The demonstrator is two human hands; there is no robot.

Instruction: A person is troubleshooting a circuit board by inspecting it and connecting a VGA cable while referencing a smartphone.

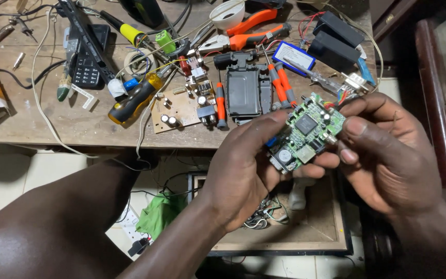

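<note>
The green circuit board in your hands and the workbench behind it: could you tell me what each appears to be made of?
The green circuit board looks like rigid laminate with a glossy green coating, carrying a black chip and metal cans; left hand and right hand hold it together. The workbench appears to be bare wood, matt brown and scuffed.

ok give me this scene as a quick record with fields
left hand: left hand grips the green circuit board by its near end
right hand: right hand pinches the far end
board position: held in front of the wooden table edge, not resting on it
nearby on table: brown circuit board, yellow-handled screwdriver, orange-handled pliers
</note>
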